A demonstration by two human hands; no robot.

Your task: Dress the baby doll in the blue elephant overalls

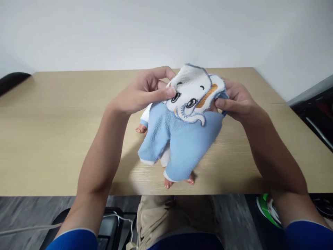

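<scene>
A pair of light blue doll overalls hangs spread between my hands, with a white elephant face on its bib. My left hand pinches the bib's left side, thumb in front near the elephant's eye. Closed on the upper right edge by the orange-lined ear is my right hand. Behind and below the cloth lies a doll on the table, mostly hidden. Its feet stick out under the trouser legs, and one small hand shows at the left beside a white sleeve with a blue cuff.
The light wooden table ends at a white wall. A black object stands at the far left, and dark equipment lines the right edge. Below the front edge are a cable and a green-and-white round item.
</scene>
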